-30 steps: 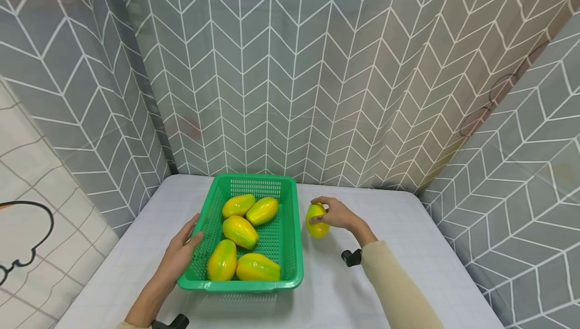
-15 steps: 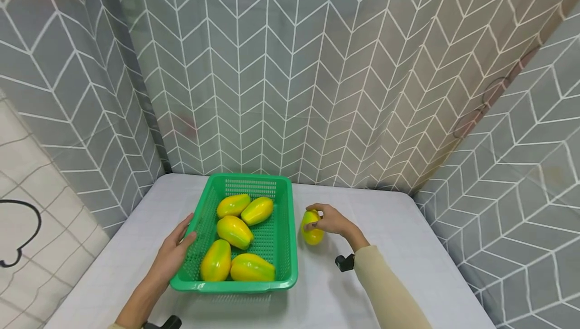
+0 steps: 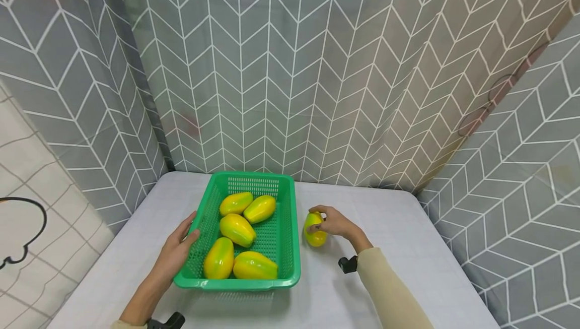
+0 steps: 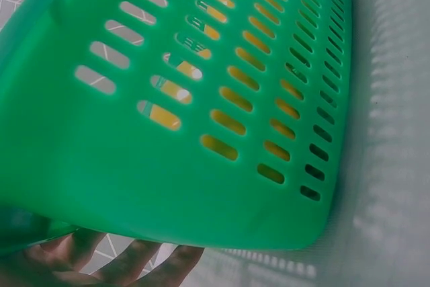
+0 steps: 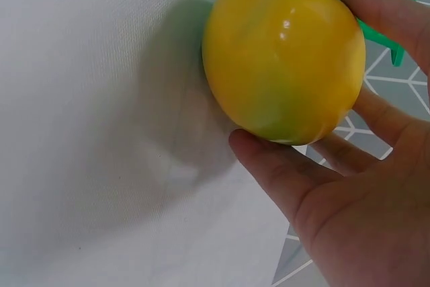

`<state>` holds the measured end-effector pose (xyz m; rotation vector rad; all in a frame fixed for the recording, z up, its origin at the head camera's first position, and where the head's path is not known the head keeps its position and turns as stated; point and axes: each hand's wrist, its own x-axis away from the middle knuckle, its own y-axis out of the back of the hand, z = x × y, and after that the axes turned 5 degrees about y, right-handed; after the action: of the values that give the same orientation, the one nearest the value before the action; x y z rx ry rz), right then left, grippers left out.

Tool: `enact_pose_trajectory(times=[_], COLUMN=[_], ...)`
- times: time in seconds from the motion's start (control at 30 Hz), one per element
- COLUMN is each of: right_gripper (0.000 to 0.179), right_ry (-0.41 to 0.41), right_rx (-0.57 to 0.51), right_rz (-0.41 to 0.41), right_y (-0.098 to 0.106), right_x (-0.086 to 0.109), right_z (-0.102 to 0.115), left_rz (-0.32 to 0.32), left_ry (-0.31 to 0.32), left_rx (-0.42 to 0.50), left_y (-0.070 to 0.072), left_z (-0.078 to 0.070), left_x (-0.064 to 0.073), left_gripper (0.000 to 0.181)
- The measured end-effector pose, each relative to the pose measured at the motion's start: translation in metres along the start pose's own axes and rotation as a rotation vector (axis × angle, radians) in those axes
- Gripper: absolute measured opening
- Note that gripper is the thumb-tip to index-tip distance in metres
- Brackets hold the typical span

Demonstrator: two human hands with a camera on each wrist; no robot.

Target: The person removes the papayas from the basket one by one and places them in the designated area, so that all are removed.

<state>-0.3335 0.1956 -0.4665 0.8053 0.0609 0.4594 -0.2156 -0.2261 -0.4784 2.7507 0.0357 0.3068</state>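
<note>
Right of the basket, my right hand [image 3: 335, 222] grips a yellow papaya [image 3: 315, 229] with green streaks, held low over the white table. In the right wrist view the papaya [image 5: 285, 58] sits between thumb and fingers, one rounded side facing the camera. My left hand [image 3: 174, 251] holds the left rim of a green plastic basket [image 3: 296, 248], its thumb at the rim and its fingers along the outside. Several similar papayas [image 3: 237, 230] lie inside the basket. Through the slots of the basket wall [image 4: 168, 193], yellow fruit shows in the left wrist view.
The white tabletop [image 3: 389, 228] extends to the right of the basket. Grey curtains [image 3: 281, 67] with white chevron lines hang behind it and at both sides. A white sheet [image 3: 41, 208] with a grid pattern hangs at the left.
My right hand and the papaya have shifted slightly toward the front of the table, beside the basket. The left hand keeps its hold on the rim. The head view has swayed a little.
</note>
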Motion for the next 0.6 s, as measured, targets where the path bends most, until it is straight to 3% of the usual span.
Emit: enact_pose_trajectory(times=[0.6], right_gripper=[0.07], right_ry=[-0.005], right_rx=[-0.021], right_rz=[0.008], right_y=[0.0034], right_x=[-0.0007], right_z=[0.0005], left_rz=[-0.007], left_ry=[-0.004], left_rx=[0.001], left_y=[-0.0009], left_z=[-0.0016], left_x=[-0.0008], left_gripper=[0.065])
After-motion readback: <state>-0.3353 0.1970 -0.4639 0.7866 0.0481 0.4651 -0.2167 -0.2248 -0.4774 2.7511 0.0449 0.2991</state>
